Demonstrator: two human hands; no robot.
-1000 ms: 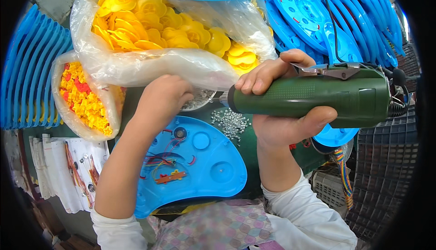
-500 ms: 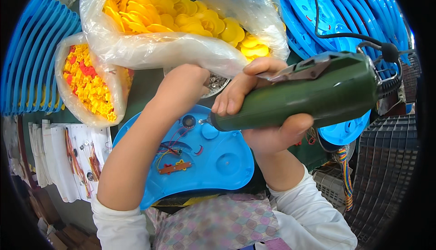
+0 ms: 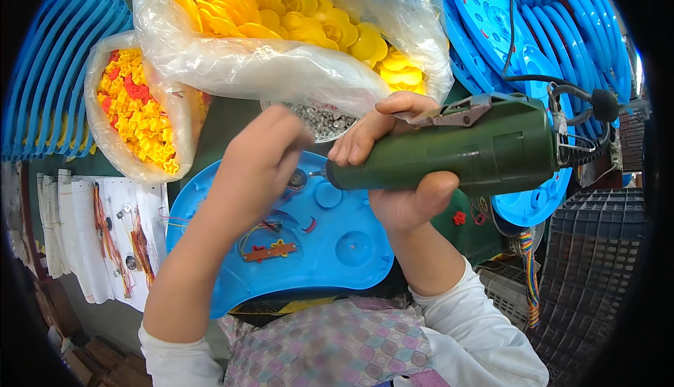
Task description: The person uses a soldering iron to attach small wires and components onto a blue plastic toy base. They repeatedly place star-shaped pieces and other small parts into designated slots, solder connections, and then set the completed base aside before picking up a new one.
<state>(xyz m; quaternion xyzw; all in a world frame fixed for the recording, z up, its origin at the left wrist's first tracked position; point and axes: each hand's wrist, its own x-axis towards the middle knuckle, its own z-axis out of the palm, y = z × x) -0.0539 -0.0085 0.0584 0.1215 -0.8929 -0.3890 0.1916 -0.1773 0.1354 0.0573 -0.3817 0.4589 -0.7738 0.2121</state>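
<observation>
The fingers (image 3: 359, 141) of the right hand (image 3: 401, 208) are wrapped around the green electric screwdriver (image 3: 484, 149), which lies lengthwise from left to right above the far right part of the blue plastic shell (image 3: 344, 274), its bit (image 3: 317, 173) pointing left at the small round speaker (image 3: 298, 179), though from here I can't tell if they touch. The left hand (image 3: 260, 159) hangs just left of that speaker, too blurred to show whether its fingers are pinched together or holding anything. The screwdriver's body is a thick, dark, slightly glossy cylinder, with a metal lever (image 3: 460, 113) along its far side.
</observation>
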